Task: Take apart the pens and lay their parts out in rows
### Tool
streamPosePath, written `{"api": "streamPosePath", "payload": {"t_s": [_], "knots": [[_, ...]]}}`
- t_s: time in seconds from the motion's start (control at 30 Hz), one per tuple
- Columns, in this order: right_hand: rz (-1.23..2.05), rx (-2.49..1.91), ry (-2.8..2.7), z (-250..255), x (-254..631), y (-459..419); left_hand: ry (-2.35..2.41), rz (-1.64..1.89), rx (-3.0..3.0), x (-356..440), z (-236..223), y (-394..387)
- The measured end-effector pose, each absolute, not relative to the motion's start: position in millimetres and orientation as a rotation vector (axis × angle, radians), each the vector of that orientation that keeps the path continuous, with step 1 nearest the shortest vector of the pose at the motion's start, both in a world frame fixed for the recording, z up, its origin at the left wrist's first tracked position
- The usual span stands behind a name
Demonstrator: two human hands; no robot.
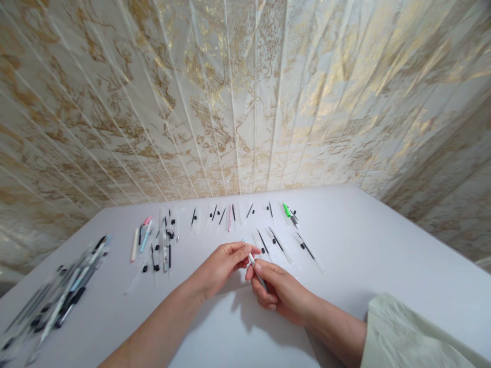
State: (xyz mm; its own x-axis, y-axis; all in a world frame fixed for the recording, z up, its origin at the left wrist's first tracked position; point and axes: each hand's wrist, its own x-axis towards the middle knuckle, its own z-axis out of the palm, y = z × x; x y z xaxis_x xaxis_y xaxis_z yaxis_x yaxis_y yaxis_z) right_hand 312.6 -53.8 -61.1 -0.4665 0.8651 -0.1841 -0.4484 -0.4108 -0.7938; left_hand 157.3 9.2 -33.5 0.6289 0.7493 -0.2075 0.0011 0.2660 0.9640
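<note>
Near the middle of the table, my right hand (pixel 282 291) is closed around a slim pen (pixel 251 258) with a white upper part and a greyer lower end. My left hand (pixel 226 260) pinches at the pen's upper end, where a small bluish tip shows above the fingers. The fingers hide part of the pen. Just beyond my hands lie clear tubes with black refills, one refill (pixel 278 239) among them, and small black caps, one cap (pixel 263 250) close to my left fingertips.
On the white table (pixel 383 245), a heap of pens (pixel 72 286) lies at the left. Farther back are a blue pen (pixel 146 236), a pink pen (pixel 229 219), a green-and-grey pen (pixel 290 214) and several loose refills. A gold-patterned curtain (pixel 238 102) hangs behind.
</note>
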Motion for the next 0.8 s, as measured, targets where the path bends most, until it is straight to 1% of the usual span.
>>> {"api": "streamPosePath", "payload": {"t_s": [0.63, 0.8], "knots": [[1.89, -0.855, -0.777, -59.0, 311.6, -52.2, 0.89, 0.717, 1.161, 157.1, -39.7, 13.0], [1.915, -0.863, -0.758, -61.0, 311.3, -52.2, 0.88, 0.716, 1.193, 155.7, -39.8, 14.5]]}}
